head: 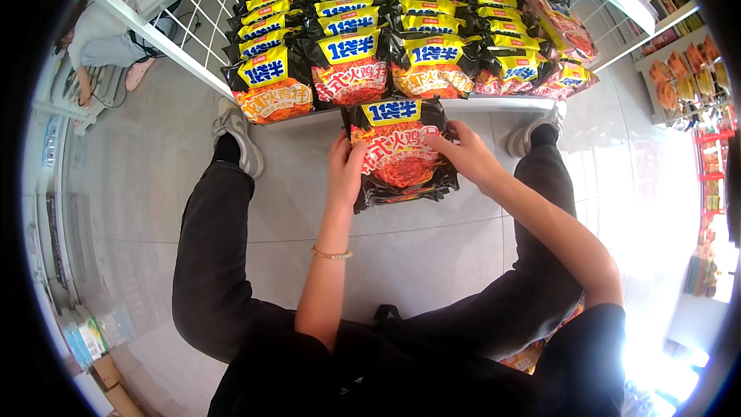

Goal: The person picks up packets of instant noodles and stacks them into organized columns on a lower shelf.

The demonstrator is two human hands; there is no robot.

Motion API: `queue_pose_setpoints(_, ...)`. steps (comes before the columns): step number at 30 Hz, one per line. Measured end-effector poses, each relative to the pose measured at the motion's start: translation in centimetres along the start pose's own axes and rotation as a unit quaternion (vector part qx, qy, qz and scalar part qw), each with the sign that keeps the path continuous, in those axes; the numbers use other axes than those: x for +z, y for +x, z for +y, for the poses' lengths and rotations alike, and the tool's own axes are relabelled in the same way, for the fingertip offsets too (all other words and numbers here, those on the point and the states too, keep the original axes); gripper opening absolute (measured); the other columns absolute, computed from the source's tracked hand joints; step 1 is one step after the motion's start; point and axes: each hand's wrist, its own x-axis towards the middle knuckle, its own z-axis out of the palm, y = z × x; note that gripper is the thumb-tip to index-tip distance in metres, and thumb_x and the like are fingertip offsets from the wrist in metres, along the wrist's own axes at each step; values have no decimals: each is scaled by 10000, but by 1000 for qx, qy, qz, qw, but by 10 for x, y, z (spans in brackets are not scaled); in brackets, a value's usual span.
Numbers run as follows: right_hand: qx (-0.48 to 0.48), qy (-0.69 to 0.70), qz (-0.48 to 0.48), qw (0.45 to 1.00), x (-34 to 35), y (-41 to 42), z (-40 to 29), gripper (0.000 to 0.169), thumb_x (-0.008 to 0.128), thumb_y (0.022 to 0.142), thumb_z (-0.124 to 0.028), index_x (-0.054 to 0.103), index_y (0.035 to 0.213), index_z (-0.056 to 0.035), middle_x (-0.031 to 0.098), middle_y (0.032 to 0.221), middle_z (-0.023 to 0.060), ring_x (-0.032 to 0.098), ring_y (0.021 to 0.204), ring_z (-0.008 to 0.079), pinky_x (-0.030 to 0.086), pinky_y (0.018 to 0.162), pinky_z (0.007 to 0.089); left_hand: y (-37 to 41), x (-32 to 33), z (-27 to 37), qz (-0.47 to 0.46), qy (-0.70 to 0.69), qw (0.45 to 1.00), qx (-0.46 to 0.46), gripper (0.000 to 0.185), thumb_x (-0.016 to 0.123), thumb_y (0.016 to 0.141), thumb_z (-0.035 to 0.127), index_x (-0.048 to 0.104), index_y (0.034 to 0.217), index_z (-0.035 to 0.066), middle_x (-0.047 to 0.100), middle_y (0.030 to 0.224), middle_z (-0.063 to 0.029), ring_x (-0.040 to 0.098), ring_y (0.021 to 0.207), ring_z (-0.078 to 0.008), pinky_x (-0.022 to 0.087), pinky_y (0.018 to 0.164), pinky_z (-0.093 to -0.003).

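Observation:
Between my two hands is a small stack of black, red and yellow instant noodle packets (399, 162), held in front of the shelf. My left hand (346, 165) grips its left side, thumb on the front face. My right hand (466, 150) grips the right side, with the thumb across the printed front. Just beyond, rows of similar noodle packets (349, 63) stand on a white wire shelf (492, 104). The far right row is less tidy, and a pinkish-red packet (564, 78) lies tilted at its front corner.
White wire mesh (200, 23) closes the shelf's left side. At the far left, another person (104, 35) is beside a white rack. Hanging snack packs (686, 72) line a display on the right. Cardboard boxes (113, 379) sit at lower left. Grey floor tiles (301, 226) lie between my legs.

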Motion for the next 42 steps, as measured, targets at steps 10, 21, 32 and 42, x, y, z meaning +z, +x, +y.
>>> queue_pose_setpoints(10,129,180,-31,975,-31,14,0,929,558,836,-691,307,1493,-85,360,1484,208,357,1379,312,372,1035,551,3,-22,2,113,-52,990,-70,851,477,873,698,354,1491,126,298,1551,-145,266,1431,-300,173,1129,-548)
queue_pose_setpoints(21,222,123,-28,967,-33,56,60,1011,447,788,-829,296,1517,-145,270,1552,204,245,1441,377,258,1070,676,15,-7,-58,-29,-340,925,-167,506,403,1015,468,578,1257,60,654,1195,-59,638,1036,-173,504,895,-323)
queue_pose_setpoints(32,61,395,-108,910,35,64,96,439,448,1017,-314,484,1383,-75,619,1256,79,633,1076,180,548,883,326,7,1,-47,-19,-318,932,-173,562,447,995,510,572,1282,43,668,1185,-85,677,978,-199,552,857,-334)
queue_pose_setpoints(42,78,552,-47,829,52,34,94,580,387,1000,-543,544,1327,-90,653,1225,94,656,1060,237,541,912,394,-1,-4,-49,-54,-297,935,-187,672,479,962,565,482,1379,37,591,1318,-116,625,1119,-235,525,949,-370)
